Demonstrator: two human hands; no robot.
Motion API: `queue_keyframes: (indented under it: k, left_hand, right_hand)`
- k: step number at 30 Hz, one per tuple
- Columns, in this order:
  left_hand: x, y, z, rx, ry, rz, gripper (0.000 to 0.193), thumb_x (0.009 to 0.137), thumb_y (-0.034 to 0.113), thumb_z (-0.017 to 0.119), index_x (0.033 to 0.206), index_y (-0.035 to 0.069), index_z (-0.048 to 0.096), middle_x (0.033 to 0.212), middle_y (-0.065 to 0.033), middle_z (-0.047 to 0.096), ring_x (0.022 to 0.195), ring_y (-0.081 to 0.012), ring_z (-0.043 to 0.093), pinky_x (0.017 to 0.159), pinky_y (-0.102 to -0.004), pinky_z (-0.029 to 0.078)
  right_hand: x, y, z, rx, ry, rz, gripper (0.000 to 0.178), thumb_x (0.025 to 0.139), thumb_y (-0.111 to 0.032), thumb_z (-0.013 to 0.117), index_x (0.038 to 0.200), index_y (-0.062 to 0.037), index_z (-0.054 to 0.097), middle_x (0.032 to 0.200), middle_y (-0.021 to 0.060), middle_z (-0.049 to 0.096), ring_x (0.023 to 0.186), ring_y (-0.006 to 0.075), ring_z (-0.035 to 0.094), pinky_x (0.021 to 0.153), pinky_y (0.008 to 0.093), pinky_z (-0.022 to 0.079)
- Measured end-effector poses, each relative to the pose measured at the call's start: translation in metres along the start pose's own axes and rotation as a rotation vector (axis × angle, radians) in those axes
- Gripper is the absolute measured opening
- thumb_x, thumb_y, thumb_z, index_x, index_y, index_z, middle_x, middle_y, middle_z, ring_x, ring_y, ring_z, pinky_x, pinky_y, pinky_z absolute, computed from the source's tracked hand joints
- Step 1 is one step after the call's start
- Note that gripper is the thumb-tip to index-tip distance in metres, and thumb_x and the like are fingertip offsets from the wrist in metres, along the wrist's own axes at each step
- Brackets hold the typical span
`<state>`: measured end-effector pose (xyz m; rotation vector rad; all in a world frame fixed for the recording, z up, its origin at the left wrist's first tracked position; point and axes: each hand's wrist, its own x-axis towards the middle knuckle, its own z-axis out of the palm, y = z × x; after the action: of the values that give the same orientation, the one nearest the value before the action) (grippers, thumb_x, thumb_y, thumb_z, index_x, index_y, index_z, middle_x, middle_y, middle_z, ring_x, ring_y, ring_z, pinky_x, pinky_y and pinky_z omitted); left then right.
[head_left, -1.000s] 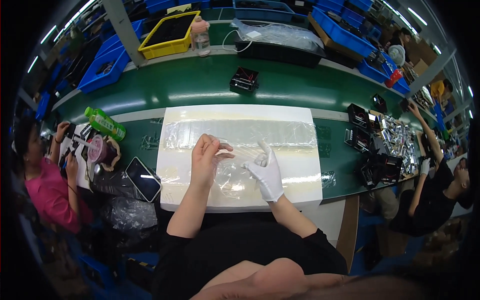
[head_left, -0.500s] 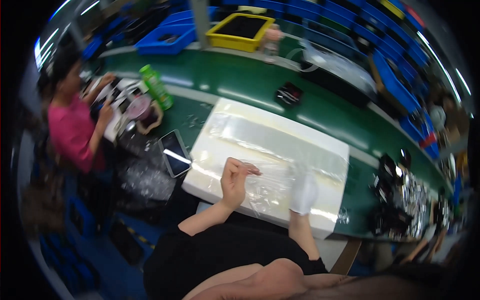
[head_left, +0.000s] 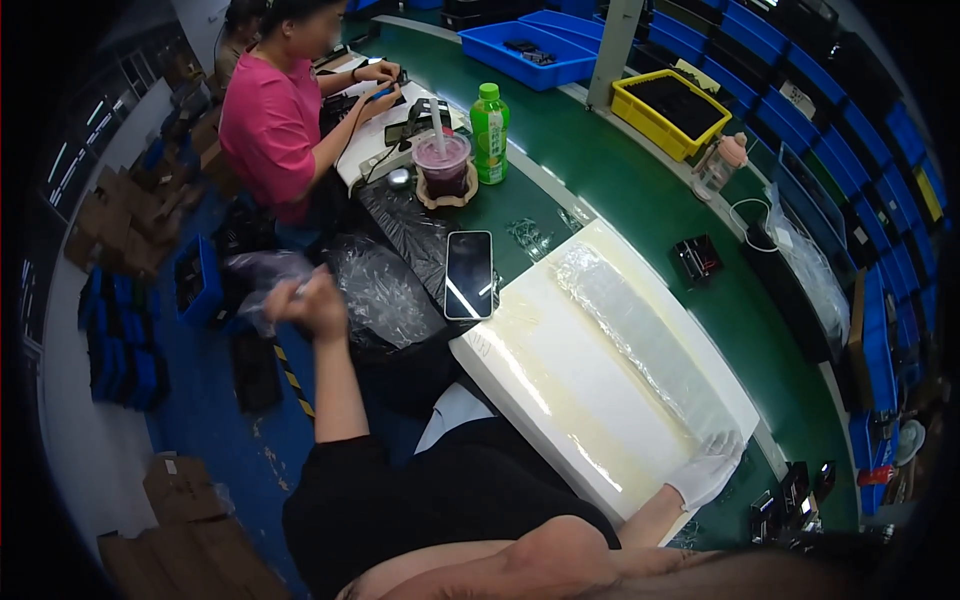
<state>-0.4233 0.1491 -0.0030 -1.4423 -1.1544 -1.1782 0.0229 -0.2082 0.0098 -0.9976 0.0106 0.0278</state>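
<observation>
Left hand is being held out to the left, clear of the white block, with its fingers curled closed about clear film; the exact pinch is being hidden by blur. Right hand, gloved, is being laid palm down at the block's right end, fingers extended; nothing is being gripped visibly. A clear strip is being borne along the block's top. Beyond the left corner, a phone, cup and bottle are being supported. Step in hand, as judged: film is being set aside. For the next move, loosened left fingers are probably being called for.
</observation>
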Motion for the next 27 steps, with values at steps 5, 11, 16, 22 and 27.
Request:
queue_keyframes:
  k: [5, 11, 16, 22, 27]
  left_hand:
    - [-0.168, 0.074, 0.076, -0.833, -0.761, -1.046, 0.061, 0.091, 0.026, 0.056, 0.143, 0.005, 0.031, 0.148, -0.0220, 0.030, 0.137, -0.0386, 0.026, 0.113, -0.0457, 0.020]
    - [-0.210, 0.110, 0.077, -0.413, -1.402, -0.507, 0.090, 0.080, 0.027, 0.059, 0.147, -0.007, 0.010, 0.154, -0.0273, 0.008, 0.144, -0.0424, 0.005, 0.117, -0.0491, 0.003]
    - [-0.235, 0.083, 0.090, -0.160, -1.784, -0.095, 0.096, 0.080, 0.047, 0.057, 0.151, 0.002, 0.012, 0.157, -0.0245, 0.002, 0.144, -0.0421, 0.000, 0.116, -0.0524, -0.001]
    - [-0.276, 0.070, 0.149, -0.369, -1.748, 0.003, 0.081, 0.087, 0.060, 0.042, 0.150, 0.014, 0.022, 0.157, -0.0108, 0.015, 0.143, -0.0361, 0.007, 0.115, -0.0501, 0.007]
    - [-0.235, 0.106, 0.189, -0.471, -1.299, -0.050, 0.071, 0.088, 0.054, 0.046, 0.141, 0.011, 0.028, 0.145, -0.0111, 0.023, 0.132, -0.0339, 0.015, 0.108, -0.0472, 0.013]
  right_hand:
    - [-0.005, 0.001, 0.007, -0.037, -0.018, -0.018, 0.059, 0.100, -0.038, 0.042, 0.142, 0.0020, 0.031, 0.144, 0.0233, 0.035, 0.134, 0.0368, 0.033, 0.111, 0.0453, 0.027]
    - [0.000, 0.012, -0.030, -0.113, 0.163, -0.026, 0.060, 0.100, -0.039, 0.041, 0.141, 0.0028, 0.031, 0.141, 0.0252, 0.036, 0.131, 0.0398, 0.035, 0.110, 0.0457, 0.029]
    - [0.005, 0.024, -0.036, -0.065, 0.163, 0.097, 0.058, 0.100, -0.039, 0.039, 0.140, 0.0020, 0.032, 0.139, 0.0266, 0.037, 0.128, 0.0398, 0.038, 0.108, 0.0456, 0.031]
    - [-0.005, 0.014, -0.012, -0.178, 0.143, 0.056, 0.049, 0.098, -0.038, 0.044, 0.132, -0.0016, 0.041, 0.118, 0.0214, 0.050, 0.099, 0.0309, 0.054, 0.088, 0.0409, 0.045]
    - [0.000, 0.006, -0.020, -0.162, 0.138, 0.086, 0.037, 0.095, -0.035, 0.053, 0.119, -0.0073, 0.052, 0.088, 0.0085, 0.052, 0.067, 0.0163, 0.052, 0.058, 0.0303, 0.047]
